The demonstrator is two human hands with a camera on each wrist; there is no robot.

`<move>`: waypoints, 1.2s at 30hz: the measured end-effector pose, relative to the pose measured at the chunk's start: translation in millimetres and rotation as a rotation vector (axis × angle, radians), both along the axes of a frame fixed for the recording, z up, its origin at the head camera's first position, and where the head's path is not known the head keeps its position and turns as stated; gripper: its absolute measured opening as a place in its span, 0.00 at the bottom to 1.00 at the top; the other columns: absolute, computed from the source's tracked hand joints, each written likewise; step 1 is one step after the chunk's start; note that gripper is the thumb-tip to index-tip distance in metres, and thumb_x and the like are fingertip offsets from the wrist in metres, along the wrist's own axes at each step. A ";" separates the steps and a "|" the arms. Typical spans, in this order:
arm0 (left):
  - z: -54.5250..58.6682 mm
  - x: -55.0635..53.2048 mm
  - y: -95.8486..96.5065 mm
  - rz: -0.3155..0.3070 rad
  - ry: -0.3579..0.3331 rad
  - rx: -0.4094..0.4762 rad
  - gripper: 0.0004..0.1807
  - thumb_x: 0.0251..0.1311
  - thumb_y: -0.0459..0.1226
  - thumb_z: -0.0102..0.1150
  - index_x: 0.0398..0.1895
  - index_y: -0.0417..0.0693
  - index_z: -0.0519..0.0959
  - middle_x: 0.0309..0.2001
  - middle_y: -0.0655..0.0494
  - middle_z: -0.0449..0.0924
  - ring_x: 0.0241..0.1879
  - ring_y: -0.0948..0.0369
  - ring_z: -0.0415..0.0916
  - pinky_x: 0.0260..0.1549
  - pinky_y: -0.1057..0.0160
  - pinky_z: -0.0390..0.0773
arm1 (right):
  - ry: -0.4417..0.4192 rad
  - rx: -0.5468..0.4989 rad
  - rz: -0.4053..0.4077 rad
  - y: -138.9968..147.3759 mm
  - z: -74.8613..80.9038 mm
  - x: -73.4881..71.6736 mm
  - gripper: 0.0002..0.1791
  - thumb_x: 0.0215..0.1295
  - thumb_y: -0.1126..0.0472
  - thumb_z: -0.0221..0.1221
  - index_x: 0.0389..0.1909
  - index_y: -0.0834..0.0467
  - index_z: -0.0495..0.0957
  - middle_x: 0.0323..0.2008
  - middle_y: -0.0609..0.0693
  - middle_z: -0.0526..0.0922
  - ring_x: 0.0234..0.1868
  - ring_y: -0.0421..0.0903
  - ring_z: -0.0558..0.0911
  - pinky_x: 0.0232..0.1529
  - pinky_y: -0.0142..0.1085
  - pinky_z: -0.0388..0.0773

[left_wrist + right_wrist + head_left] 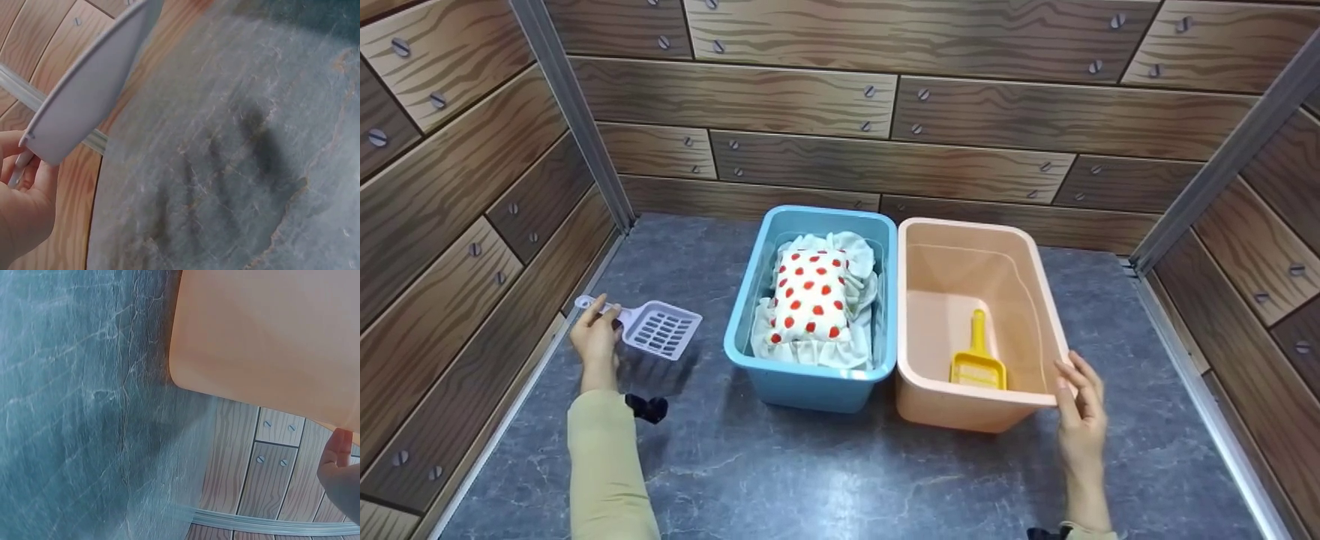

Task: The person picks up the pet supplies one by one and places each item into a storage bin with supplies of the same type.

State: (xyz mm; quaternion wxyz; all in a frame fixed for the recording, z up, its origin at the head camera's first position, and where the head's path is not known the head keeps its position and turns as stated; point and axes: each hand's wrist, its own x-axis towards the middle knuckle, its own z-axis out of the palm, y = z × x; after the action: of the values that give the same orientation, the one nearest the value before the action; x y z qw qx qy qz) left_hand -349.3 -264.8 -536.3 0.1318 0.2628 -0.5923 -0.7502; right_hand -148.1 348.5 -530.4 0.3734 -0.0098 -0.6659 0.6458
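Note:
My left hand [597,334] grips the handle of a lavender slotted litter scoop [661,330], held over the floor at the left. Seen in the left wrist view, the scoop's smooth underside [90,84] tilts up from the fingers. At the near right corner of a peach plastic tub [975,226], my right hand [1081,401] holds the rim. The right wrist view shows those fingertips [339,441] up against the tub's edge. A yellow litter scoop [978,360] lies inside the peach tub, its handle leaning toward the back.
Directly left of the peach tub stands a blue tub [810,369] with a ruffled white cushion [810,292] printed with strawberries inside. Wood-patterned walls [810,97] with metal edging enclose the dark marbled floor [780,472] at the back and both sides.

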 end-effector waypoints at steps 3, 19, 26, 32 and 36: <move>5.8 -1.3 2.0 0.022 0.018 0.032 0.27 0.67 0.30 0.53 0.70 0.45 0.67 0.74 0.51 0.57 0.55 0.63 0.70 0.53 0.69 0.74 | 0.029 -0.016 0.019 0.6 -1.1 -0.6 0.14 0.67 0.78 0.49 0.51 0.76 0.76 0.59 0.46 0.73 0.65 0.42 0.65 0.69 0.28 0.54; 31.9 -4.1 8.2 0.040 0.072 0.057 0.27 0.66 0.29 0.54 0.70 0.45 0.68 0.72 0.48 0.61 0.56 0.61 0.72 0.55 0.67 0.74 | 0.024 -0.030 0.017 0.2 -1.3 -1.4 0.14 0.67 0.78 0.49 0.51 0.76 0.76 0.59 0.45 0.73 0.64 0.42 0.66 0.68 0.27 0.55; 43.6 -2.2 7.3 0.031 0.079 0.038 0.27 0.66 0.29 0.54 0.69 0.46 0.69 0.74 0.53 0.59 0.61 0.60 0.70 0.60 0.62 0.71 | -0.010 -0.027 -0.001 -0.9 -0.1 -0.2 0.14 0.68 0.76 0.50 0.51 0.75 0.76 0.59 0.45 0.73 0.65 0.41 0.65 0.69 0.28 0.54; 52.8 -1.3 8.8 0.026 0.103 0.083 0.27 0.66 0.29 0.55 0.69 0.48 0.70 0.73 0.52 0.59 0.53 0.63 0.73 0.48 0.71 0.77 | 0.021 -0.012 0.006 0.1 -2.5 -1.7 0.14 0.67 0.78 0.49 0.50 0.76 0.76 0.59 0.46 0.73 0.64 0.42 0.66 0.68 0.27 0.56; 58.7 -1.6 12.5 0.030 0.134 0.105 0.28 0.64 0.27 0.56 0.68 0.46 0.70 0.73 0.49 0.60 0.44 0.67 0.74 0.33 0.77 0.77 | 0.067 0.005 0.022 1.6 -5.9 -3.3 0.14 0.66 0.79 0.48 0.49 0.77 0.76 0.59 0.47 0.73 0.64 0.43 0.66 0.66 0.26 0.58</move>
State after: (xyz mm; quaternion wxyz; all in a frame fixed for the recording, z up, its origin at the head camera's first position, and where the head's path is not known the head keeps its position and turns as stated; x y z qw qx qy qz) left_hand -350.8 -252.3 -477.5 0.1684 0.2273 -0.5380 -0.7941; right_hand -151.4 350.1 -536.2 0.3885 0.0201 -0.6546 0.6481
